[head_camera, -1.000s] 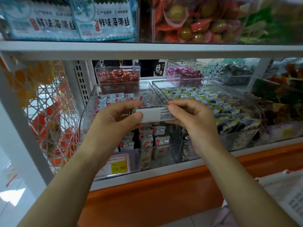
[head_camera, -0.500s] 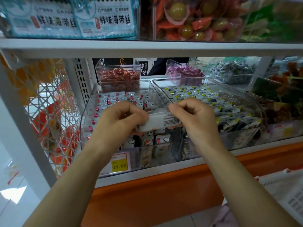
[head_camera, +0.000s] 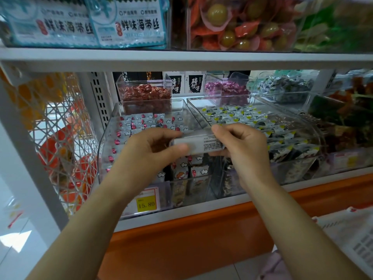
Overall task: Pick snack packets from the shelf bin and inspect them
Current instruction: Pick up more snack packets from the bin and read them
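Head camera faces a shop shelf, where both hands hold one small snack packet [head_camera: 203, 144] level over the front part of the clear shelf bin [head_camera: 107, 138]. The left hand [head_camera: 149, 156] pinches the packet's left end between thumb and curled fingers. The right hand [head_camera: 242, 147] pinches the right end the same way. Fingers cover both ends, so only the packet's pale middle shows, with rows of fine print too small to read.

The hands and wrists hide much of the bin's front. Behind them lie white packets [head_camera: 141, 122] with red dots and cloud marks, and more stand upright low in the bin. A price tag [head_camera: 146, 204] reading 15.80 shows beneath the left wrist, its left side overlapped by the forearm. The neighbouring bin [head_camera: 312, 130] on the right holds dark-and-white packets with yellow corners. Goods on the upper shelf [head_camera: 181, 57] are cut off by the top edge.
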